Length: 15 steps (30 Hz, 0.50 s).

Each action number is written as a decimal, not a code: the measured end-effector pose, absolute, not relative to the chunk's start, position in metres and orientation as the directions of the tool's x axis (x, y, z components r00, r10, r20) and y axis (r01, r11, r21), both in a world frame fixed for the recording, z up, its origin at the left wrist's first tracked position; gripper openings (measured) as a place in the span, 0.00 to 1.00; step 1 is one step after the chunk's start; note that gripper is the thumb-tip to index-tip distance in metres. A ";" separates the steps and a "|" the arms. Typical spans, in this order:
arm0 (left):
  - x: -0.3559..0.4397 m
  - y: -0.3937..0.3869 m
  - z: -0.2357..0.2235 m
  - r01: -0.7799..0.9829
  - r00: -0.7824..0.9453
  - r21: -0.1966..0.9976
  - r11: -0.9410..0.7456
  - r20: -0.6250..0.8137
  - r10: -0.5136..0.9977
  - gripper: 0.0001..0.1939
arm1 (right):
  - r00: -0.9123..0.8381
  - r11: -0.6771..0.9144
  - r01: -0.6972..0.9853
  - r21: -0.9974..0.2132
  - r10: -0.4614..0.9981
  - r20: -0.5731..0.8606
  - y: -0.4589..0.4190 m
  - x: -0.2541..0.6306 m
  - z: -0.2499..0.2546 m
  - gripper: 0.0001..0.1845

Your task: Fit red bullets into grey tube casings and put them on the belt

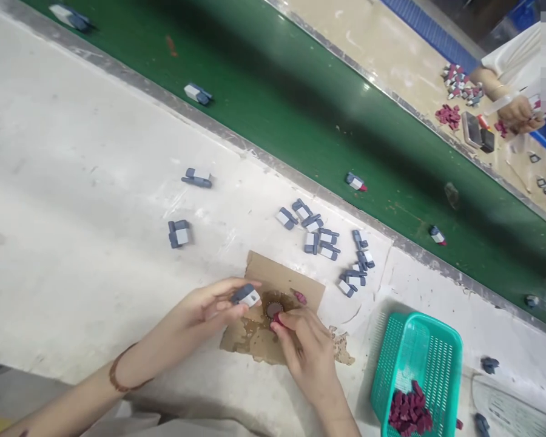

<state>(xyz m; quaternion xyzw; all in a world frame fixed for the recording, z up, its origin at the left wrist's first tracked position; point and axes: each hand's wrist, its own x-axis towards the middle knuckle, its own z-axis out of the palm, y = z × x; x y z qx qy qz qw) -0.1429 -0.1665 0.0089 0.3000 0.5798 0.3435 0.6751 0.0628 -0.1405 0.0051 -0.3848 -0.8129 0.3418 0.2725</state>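
Grey-and-white plastic clip (246,296), small and blocky, sits pinched between the left hand (209,309) thumb and fingers above a stained cardboard pad (273,285). Just beside it, the right hand (307,349) pinches a dark red insert (277,317) at a round glue cap (273,309). Dabbing lightly would probably keep the hard, smooth clip clean. Loose clips (327,243) lie near the green conveyor belt (300,109); a teal mesh basket (418,352) holds more red pieces.
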 end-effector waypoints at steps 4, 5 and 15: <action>-0.137 -0.174 0.005 -0.080 0.130 0.819 0.568 -0.556 0.821 0.22 | -0.657 0.622 0.491 -0.610 0.724 0.209 -0.136 0.057 0.000 0.09; -0.136 -0.174 0.004 -0.051 0.132 0.824 0.565 -0.555 0.821 0.22 | -0.663 0.620 0.501 -0.604 0.723 0.194 -0.136 0.057 0.000 0.10; -0.136 -0.178 0.004 0.102 0.156 0.924 0.370 -0.382 0.911 0.12 | -0.461 0.219 0.486 -0.846 0.887 -0.035 -0.140 0.071 0.005 0.06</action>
